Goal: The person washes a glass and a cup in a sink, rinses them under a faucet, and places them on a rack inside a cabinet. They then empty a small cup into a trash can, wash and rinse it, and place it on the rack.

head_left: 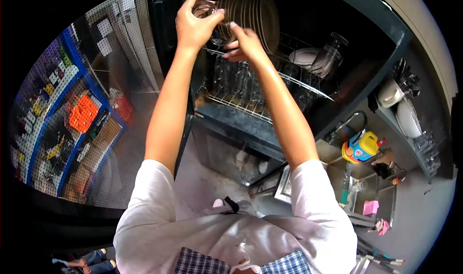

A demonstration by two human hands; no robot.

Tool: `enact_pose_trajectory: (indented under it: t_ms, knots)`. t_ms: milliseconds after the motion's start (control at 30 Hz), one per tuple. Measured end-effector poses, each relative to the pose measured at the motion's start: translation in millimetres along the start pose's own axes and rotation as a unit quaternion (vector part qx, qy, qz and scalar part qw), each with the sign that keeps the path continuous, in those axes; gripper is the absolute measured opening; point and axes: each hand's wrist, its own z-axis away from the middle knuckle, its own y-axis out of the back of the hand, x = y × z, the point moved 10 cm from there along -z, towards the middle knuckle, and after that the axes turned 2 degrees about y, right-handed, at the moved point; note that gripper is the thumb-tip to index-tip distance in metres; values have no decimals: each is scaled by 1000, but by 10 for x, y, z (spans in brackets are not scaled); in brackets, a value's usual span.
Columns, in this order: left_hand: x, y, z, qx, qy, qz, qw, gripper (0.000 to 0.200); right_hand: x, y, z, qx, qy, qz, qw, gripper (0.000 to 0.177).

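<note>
High in front of the rack, my left hand (197, 24) is wrapped around a clear drinking glass (204, 8), fingers over its far side and thumb across it. My right hand (247, 45) is closed at the lower end of the clear glass, thumb above and fingers below, slightly blurred. Whether this is one glass or two together cannot be made out. Just behind my hands, a row of plates (269, 20) stands on edge in the upper wire rack (308, 87). Below it, several upright glasses (236, 78) fill the lower wire rack (236, 107).
A glass jug (330, 54) leans by a white bowl (303, 56) on the upper rack. At right are a sink (386, 201), a yellow bottle (365, 145) and a shelf of white dishes (408, 117). The dark cabinet frame (386, 47) borders the racks. Perforated panels (111, 163) stand left.
</note>
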Motion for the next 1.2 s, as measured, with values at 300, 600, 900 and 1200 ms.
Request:
enact_pose_trajectory:
  t_ms: [300,600,900,1200]
  knots:
    - [-827,-215,-451,-54,50,-94,993,49,-376,-164,-300,-50,332,298,894,71]
    - [-1306,-336,-379,-64,173,-247,951,59,185,-247,-723,-74,259,252,929,74]
    - [-1568,-380,-401,-100,207,-299,926,69,427,-349,-1033,-108,187,383,898,64]
    - [-1717,-399,-115,-112,128,-200,965,72,746,-295,-1237,-96,157,364,913,60]
